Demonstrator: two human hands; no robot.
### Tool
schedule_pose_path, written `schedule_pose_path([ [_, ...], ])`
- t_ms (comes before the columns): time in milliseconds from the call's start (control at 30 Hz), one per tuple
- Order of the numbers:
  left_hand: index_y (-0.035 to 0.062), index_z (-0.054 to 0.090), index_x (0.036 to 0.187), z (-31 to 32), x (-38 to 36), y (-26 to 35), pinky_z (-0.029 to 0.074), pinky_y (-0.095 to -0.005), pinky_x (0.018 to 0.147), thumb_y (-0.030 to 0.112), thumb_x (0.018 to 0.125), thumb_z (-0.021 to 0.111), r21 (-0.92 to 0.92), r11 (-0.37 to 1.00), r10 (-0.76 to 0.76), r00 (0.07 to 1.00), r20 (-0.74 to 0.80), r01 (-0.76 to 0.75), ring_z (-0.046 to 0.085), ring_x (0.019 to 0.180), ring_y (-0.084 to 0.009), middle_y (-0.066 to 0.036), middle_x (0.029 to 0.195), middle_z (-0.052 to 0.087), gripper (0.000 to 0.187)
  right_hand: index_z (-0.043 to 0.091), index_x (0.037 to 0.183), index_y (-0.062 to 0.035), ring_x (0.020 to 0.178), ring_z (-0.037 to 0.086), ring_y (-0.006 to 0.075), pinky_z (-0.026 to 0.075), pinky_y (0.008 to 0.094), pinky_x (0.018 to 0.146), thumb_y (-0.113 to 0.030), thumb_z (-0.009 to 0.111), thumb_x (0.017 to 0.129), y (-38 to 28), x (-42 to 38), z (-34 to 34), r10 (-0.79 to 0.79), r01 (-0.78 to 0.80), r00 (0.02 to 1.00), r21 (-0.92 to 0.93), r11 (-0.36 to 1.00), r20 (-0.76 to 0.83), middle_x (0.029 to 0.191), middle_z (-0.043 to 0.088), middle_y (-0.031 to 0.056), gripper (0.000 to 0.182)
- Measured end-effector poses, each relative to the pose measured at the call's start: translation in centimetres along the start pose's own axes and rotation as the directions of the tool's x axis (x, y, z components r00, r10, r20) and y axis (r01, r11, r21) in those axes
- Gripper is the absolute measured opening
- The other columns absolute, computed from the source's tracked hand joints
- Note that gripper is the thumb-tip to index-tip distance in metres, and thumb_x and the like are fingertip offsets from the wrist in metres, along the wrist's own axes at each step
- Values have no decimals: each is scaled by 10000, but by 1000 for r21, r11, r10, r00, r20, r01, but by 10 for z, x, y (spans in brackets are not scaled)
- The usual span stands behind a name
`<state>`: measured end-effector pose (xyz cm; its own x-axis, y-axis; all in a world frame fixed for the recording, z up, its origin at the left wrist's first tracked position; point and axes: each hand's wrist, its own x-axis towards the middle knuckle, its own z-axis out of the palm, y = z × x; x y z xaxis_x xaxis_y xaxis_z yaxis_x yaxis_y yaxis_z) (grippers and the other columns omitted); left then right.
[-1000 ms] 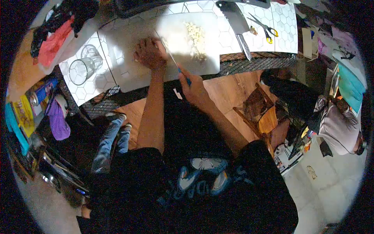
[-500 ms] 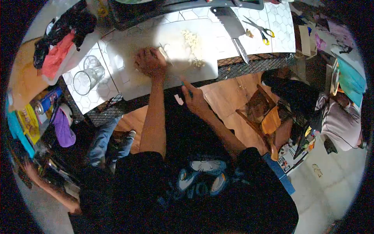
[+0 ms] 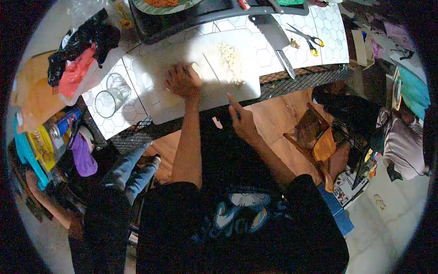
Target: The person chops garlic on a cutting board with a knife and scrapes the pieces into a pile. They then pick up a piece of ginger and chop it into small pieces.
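Two hands worked at the white cutting board [image 3: 182, 98]: left hand [image 3: 183, 81] pressed on a pale piece [image 3: 196, 68] at board centre; right hand [image 3: 243, 119] clasped a knife [image 3: 218, 77], blade over the board beside chopped pieces [image 3: 229, 57].

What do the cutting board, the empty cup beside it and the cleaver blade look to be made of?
Cutting board: white, matte, probably plastic. Cup: see-through with glints, so glass or clear plastic. Cleaver: grey, dull-shining blade, likely steel.
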<state>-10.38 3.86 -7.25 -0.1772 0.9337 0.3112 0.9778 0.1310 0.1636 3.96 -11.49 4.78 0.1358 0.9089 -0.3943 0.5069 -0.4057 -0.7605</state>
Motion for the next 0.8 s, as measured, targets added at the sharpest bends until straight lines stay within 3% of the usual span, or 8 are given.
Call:
schedule_pose_path([
  [100,107,651,915,-13,1,7,400,-498,864,254,822,603,-180,976,-106,990,94,122,566,1041,-315,-90,1058,640,181,435,1442,-162,513,500,229,419,380,547,-242,472,1014,0,1,2,26,-26,1000,-16,1000,-13,584,503,159,436],
  [167,107,648,907,-3,-1,5,398,-498,861,258,818,607,-142,982,-108,989,100,121,565,1036,-317,-86,1051,638,180,437,1440,-160,502,483,224,407,381,536,-242,474,1014,4,-2,2,-13,11,999,-36,999,-52,574,491,154,436],
  [267,108,647,901,-12,2,7,398,-489,854,262,819,611,-80,995,-59,998,-4,59,564,1023,-315,-83,1042,636,178,438,1438,-149,509,481,216,411,376,541,-248,471,1016,2,-2,0,185,-188,979,-21,982,-90,576,486,151,435],
  [333,109,649,902,-9,-1,6,399,-481,849,262,824,611,-58,998,3,995,-104,-9,564,1017,-310,-83,1039,636,177,438,1436,-137,525,474,205,416,365,550,-247,466,1018,5,-3,3,57,-58,997,-21,998,-55,576,467,141,433],
  [400,101,649,907,-7,4,4,397,-467,864,264,832,606,-130,985,-96,984,147,116,563,1025,-315,-98,1052,632,184,437,1436,-137,541,484,203,427,360,563,-247,462,1020,1,-2,7,15,-14,1000,12,1000,-22,586,475,138,431],
  [433,101,649,907,-11,5,5,397,-467,864,264,832,606,-130,985,-93,985,145,112,563,1025,-315,-98,1052,632,184,436,1436,-138,557,493,201,437,355,576,-247,458,1021,-3,0,10,-33,32,999,47,998,13,595,483,135,430],
  [533,93,650,901,-10,-1,5,400,-461,866,257,839,603,-108,994,-19,999,36,23,563,1025,-319,-112,1058,631,182,437,1434,-141,591,534,214,453,350,603,-250,455,1022,-27,3,0,85,-92,981,36,995,174,636,541,145,427],
  [800,95,638,866,-2,-5,2,406,-473,831,214,833,584,-197,980,-46,997,-61,33,562,1006,-327,-103,1007,623,135,450,1419,-134,555,498,202,437,335,578,-203,488,1006,-25,1,5,4,-21,989,113,993,149,626,539,145,421],
])
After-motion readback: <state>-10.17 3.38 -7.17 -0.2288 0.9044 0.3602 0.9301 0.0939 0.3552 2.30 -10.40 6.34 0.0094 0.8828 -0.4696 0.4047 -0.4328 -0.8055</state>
